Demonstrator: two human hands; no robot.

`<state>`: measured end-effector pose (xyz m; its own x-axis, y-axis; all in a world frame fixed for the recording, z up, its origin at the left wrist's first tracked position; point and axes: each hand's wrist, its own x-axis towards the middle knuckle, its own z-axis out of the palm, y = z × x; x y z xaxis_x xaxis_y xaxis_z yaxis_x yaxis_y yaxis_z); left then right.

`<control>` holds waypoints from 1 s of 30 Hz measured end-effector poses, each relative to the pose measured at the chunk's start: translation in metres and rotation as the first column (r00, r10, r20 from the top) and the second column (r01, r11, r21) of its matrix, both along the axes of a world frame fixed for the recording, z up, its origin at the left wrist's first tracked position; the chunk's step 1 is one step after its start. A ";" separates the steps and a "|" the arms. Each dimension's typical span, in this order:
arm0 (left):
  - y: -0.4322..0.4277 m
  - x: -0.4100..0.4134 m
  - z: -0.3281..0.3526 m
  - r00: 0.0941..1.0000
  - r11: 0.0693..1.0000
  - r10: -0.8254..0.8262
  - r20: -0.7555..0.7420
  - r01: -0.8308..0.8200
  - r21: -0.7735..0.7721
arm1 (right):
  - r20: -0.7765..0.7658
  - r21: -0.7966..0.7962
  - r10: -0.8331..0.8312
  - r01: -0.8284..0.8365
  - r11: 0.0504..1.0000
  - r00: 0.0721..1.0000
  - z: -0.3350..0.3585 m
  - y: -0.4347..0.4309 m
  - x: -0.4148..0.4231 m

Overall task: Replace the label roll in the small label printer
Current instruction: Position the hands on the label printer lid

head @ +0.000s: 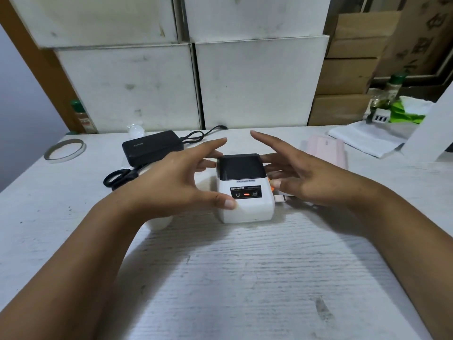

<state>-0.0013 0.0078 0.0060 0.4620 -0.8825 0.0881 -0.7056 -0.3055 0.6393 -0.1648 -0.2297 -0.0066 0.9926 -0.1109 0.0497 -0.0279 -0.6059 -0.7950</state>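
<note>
A small white label printer (247, 204) with a dark lid and a lit orange light stands in the middle of the white table (232, 278), its lid closed. My left hand (176, 177) hovers at its left side, fingers spread, thumb near the front left corner. My right hand (304, 173) hovers at its right side, fingers apart and holding nothing. An orange tab and a white plug show at the printer's right side, partly hidden by my right hand. No label roll is clearly visible; a white rounded object (159, 222) lies partly hidden under my left wrist.
Black scissors (120, 179) and a black power adapter (152, 147) with its cable lie left of the printer. A tape ring (65, 150) sits far left, a pink flat item (328, 150) and white cloth (367, 138) to the right. White boxes (196, 82) line the back.
</note>
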 end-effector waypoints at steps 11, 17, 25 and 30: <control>-0.003 0.002 -0.003 0.999 0.999 0.010 -0.036 -0.011 -0.045 | 0.025 0.047 -0.001 0.000 0.999 1.000 0.000 -0.001 0.003; -0.005 0.003 -0.005 0.998 0.998 0.005 -0.068 -0.009 -0.063 | 0.024 0.039 -0.017 0.016 0.999 1.000 -0.002 -0.003 0.005; -0.005 0.005 -0.004 0.997 0.998 -0.004 -0.080 0.000 -0.057 | 0.006 0.017 -0.040 0.040 0.999 0.999 -0.002 0.001 0.005; -0.006 0.005 -0.004 0.995 0.999 -0.004 -0.105 -0.001 -0.052 | -0.007 0.000 -0.045 0.045 0.999 0.999 -0.002 0.004 0.005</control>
<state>0.0035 0.0016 0.0023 0.4695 -0.8788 0.0849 -0.6346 -0.2690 0.7246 -0.1597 -0.2256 -0.0087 0.9870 -0.1551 0.0425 -0.0607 -0.6039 -0.7948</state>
